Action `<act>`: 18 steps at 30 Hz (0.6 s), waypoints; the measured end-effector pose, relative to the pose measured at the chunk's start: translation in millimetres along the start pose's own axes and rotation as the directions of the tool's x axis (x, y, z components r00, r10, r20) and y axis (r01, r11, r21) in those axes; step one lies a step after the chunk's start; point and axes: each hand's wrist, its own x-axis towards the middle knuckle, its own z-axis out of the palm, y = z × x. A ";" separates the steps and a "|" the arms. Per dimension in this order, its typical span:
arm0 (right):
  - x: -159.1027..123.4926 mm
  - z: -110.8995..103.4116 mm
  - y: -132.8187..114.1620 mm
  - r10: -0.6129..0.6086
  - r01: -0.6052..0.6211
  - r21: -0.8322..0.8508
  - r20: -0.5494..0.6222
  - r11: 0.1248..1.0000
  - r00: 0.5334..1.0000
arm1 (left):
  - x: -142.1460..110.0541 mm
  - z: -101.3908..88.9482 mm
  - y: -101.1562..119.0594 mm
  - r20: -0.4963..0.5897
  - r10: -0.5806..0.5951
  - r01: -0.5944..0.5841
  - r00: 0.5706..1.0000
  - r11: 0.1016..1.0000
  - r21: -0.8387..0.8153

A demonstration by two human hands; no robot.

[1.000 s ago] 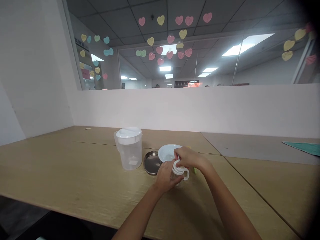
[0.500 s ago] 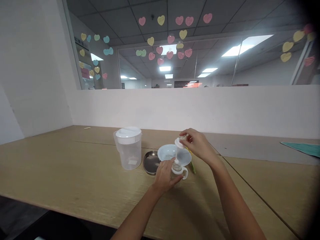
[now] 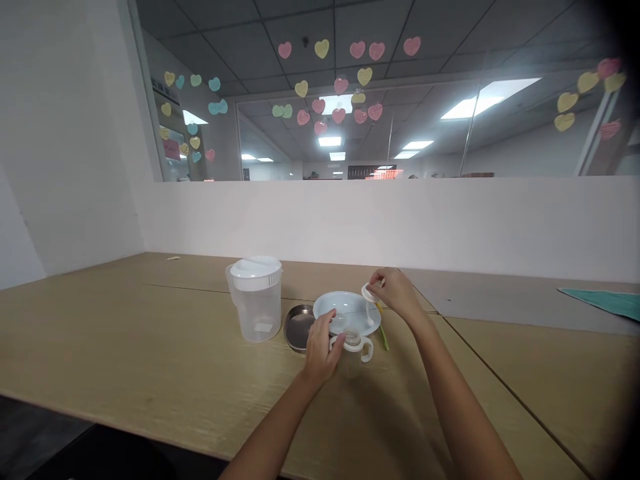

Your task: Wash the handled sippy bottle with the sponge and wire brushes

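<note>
"Heart-shaped notes (image 3: 357,50) dot the window (image 3: 430,133) across the top of the frame, above a pale wall (image 3: 325,220). What stands on the wooden surface (image 3: 165,360)?"

"Left of centre, a clear pitcher (image 3: 259,303) with a white top. Then a round metal dish (image 3: 299,325), partly behind the left hand (image 3: 320,350), and a pale bowl (image 3: 353,300) near the lower centre."

"Where's the bottle (image 3: 351,365)?"

"Lower centre, upright in front of the bowl, mouth uncovered, white handle curving out on its right."

"And that left hand?"

"At the bottle's left side, thumb and fingers spread apart. I can't tell how firmly the thumb touches."

"The right hand (image 3: 373,287)?"

"Fingertips pinched on a white lid (image 3: 369,293), raised near the bowl's right rim, a whitish tube (image 3: 370,315) hanging beneath."

"Far right?"

"Green cloth (image 3: 605,303)."
</note>
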 end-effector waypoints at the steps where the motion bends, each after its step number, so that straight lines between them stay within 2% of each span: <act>1: 2.2 7.5 3.4 0.000 0.000 -0.018 0.029 1.000 1.000 | 1.0 0.1 -1.1 -0.020 -0.042 0.042 0.999 0.999 -0.017; 4: 6.0 29.3 10.7 0.002 -0.004 0.010 0.125 1.000 0.992 | 3.4 1.0 -7.3 -0.066 -0.143 0.138 0.988 0.988 -0.070; 8: 7.0 54.3 17.3 0.033 -0.099 0.243 0.261 0.965 0.965 | 4.9 1.6 -13.5 -0.070 -0.208 0.198 0.976 0.972 -0.123; 13: 6.1 73.4 22.0 0.133 -0.289 0.425 0.358 0.858 0.924 | 6.8 0.6 -11.4 -0.006 -0.176 0.174 0.984 0.980 -0.097; 18: 3.1 79.4 16.8 0.151 -0.382 0.467 0.458 0.798 0.876 | 7.2 1.7 -12.8 0.082 -0.156 0.161 0.984 0.985 -0.063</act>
